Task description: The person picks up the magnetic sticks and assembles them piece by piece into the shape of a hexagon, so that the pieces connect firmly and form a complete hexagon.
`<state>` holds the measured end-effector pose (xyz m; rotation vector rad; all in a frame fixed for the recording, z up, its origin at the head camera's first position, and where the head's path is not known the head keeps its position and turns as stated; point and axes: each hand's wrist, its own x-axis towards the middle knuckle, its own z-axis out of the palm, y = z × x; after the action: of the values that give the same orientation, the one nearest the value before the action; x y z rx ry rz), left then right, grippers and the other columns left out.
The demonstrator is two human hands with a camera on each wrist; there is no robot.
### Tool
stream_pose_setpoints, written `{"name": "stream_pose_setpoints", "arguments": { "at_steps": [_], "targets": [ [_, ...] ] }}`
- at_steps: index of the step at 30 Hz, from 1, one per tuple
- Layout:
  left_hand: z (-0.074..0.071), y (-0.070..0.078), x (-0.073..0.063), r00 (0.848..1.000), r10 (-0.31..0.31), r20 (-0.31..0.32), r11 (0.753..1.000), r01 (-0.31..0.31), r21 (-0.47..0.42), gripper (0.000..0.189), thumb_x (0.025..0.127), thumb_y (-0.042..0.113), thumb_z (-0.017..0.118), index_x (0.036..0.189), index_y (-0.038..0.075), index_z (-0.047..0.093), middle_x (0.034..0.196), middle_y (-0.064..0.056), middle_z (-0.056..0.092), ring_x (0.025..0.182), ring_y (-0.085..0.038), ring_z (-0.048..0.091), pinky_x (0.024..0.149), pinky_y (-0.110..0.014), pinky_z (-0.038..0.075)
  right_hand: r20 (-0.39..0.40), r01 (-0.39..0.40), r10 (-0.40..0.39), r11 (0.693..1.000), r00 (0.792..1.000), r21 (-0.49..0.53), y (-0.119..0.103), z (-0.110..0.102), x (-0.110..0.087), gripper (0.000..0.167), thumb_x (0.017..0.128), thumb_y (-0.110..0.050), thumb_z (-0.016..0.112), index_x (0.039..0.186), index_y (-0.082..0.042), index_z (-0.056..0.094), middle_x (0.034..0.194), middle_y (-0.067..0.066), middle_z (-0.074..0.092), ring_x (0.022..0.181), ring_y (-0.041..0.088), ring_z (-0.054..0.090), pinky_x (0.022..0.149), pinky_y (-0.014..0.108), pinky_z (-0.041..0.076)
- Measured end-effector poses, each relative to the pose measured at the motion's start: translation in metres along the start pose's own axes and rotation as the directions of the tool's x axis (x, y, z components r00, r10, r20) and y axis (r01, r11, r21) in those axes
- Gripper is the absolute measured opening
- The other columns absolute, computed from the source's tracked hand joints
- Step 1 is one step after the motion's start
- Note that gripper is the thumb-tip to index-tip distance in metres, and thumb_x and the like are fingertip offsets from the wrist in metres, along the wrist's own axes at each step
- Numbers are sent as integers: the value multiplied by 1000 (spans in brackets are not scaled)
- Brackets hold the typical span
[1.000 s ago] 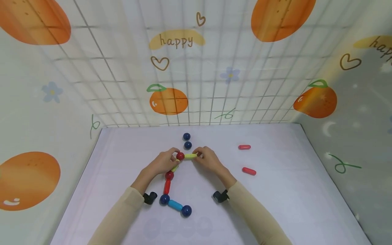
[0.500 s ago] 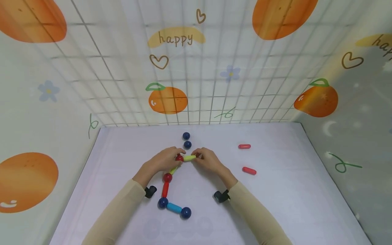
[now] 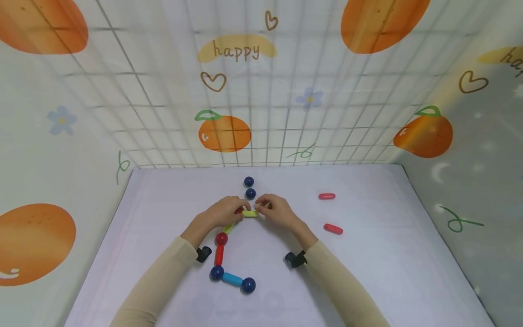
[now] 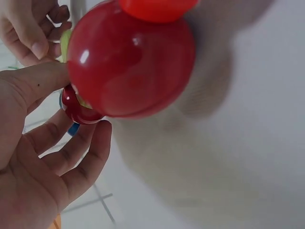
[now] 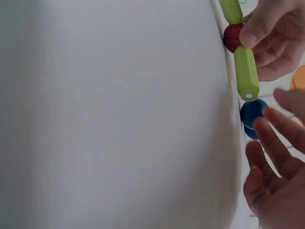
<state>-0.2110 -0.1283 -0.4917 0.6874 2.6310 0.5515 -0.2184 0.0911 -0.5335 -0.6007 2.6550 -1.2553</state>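
Note:
A chain of balls and rods lies on the white table. My left hand (image 3: 224, 212) pinches the red ball (image 5: 232, 37) at its far end between thumb and fingers. From that ball a yellow-green rod (image 5: 246, 74) sticks out to the right, its free end showing a pale dot. Just off that end is my right hand (image 3: 278, 212), fingers loosely bent and holding nothing. A second yellow-green rod (image 3: 229, 228) links the pinched ball to another red ball (image 4: 133, 62). From there run a red rod (image 3: 219, 255), a dark blue ball (image 3: 217, 273), a light blue rod (image 3: 232, 279) and another dark blue ball (image 3: 248, 285).
Two loose dark blue balls (image 3: 250, 194) lie just beyond the hands. To the right are two loose red rods (image 3: 333, 229). A printed curtain (image 3: 261, 91) rises behind the table's back edge. Each wrist carries a small black camera (image 3: 295, 260).
My right hand has let go of the yellow-green rod's free end. My left hand has closed over the far red ball, and the chain has shifted slightly toward the lower left.

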Motion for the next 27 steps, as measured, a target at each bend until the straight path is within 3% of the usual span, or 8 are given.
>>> {"name": "stream_pose_setpoints", "arguments": {
  "at_steps": [6, 14, 19, 27],
  "targets": [
    [1, -4, -2, 1000, -12, -14, 1000, 12, -2, 32, 93, 14, 73, 125, 17, 69, 101, 1, 64, 89, -16, 56, 84, -34, 52, -102, -5, 1, 999, 995, -34, -4, 1, 19, 29, 94, -18, 71, 120, -6, 66, 102, 9, 66, 77, 18, 58, 68, 31, 50],
    [6, -7, 2, 999, -10, -36, 999, 11, 31, 33, 90, 19, 76, 122, 15, 72, 97, 2, 64, 83, -15, 54, 75, -28, 49, -77, -84, 76, 990, 994, -109, -11, 5, 38, 39, 91, -19, 75, 125, -3, 64, 105, 14, 65, 90, 23, 60, 75, 33, 50],
    [7, -9, 1, 999, -10, -46, 999, 12, 41, 29, 89, 18, 77, 118, 15, 74, 96, 2, 63, 82, -14, 53, 75, -29, 48, -68, -89, 83, 991, 994, -103, -11, 5, 38, 36, 91, -18, 75, 123, -4, 66, 105, 13, 65, 93, 24, 61, 76, 33, 50],
    [4, -13, -5, 998, -15, -60, 1000, 15, -1, 28, 92, 18, 74, 120, 15, 73, 103, 1, 65, 89, -14, 55, 84, -33, 50, -102, -84, 77, 994, 992, -63, -3, 1, 23, 38, 91, -21, 75, 125, -6, 66, 106, 10, 66, 85, 20, 61, 72, 32, 51]
  ]
}}
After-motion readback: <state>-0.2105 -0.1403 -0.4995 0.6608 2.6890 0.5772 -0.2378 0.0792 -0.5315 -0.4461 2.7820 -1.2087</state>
